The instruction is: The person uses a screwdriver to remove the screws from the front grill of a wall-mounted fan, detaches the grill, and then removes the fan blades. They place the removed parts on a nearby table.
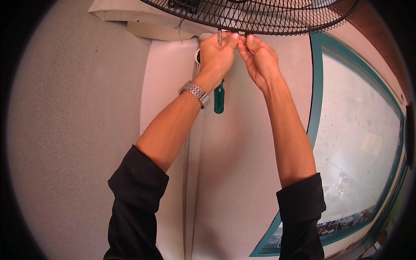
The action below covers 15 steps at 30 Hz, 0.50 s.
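Screwdriver, green handle: held upright in the closed left hand, long axis vertical, tip up at the lower rim of the black wire fan guard, handle hanging below the palm. Right hand: just beside, fingertips pinched on the rim. Behind: pale wall, teal-framed window.

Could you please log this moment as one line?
left hand: grips green-handled screwdriver | right hand: pinches rim of black wire fan guard
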Each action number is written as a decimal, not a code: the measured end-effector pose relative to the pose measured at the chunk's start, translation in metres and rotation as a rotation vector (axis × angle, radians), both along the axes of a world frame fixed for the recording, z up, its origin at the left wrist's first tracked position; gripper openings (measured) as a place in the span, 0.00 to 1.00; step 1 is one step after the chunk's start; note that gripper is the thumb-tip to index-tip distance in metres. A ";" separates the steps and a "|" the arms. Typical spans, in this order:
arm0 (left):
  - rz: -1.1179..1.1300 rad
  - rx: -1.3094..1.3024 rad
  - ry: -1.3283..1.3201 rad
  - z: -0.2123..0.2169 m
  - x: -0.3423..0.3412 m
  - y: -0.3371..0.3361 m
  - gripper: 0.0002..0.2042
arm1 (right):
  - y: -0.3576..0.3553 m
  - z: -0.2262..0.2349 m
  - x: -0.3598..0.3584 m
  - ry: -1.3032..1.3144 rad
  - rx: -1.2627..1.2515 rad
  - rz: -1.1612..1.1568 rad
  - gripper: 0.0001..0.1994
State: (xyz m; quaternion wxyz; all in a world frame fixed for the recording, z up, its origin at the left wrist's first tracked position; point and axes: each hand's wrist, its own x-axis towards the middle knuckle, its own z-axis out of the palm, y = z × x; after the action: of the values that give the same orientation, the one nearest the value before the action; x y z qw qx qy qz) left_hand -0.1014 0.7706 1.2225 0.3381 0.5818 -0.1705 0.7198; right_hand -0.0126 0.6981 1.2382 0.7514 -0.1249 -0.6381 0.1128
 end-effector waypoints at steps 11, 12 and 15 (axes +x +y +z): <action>-0.077 0.035 -0.002 -0.002 -0.003 -0.004 0.11 | 0.009 -0.006 -0.012 0.064 0.130 0.001 0.12; -0.055 0.015 0.013 -0.003 -0.004 -0.005 0.11 | 0.010 -0.006 -0.006 0.058 0.119 0.030 0.12; -0.041 -0.013 0.024 -0.003 -0.005 -0.006 0.12 | 0.015 -0.003 -0.003 0.049 0.074 0.131 0.12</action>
State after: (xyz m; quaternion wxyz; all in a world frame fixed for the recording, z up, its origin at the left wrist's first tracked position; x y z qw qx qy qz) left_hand -0.1062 0.7648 1.2199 0.3586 0.5845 -0.1739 0.7067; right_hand -0.0153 0.7132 1.2353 0.7618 -0.0522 -0.6301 0.1410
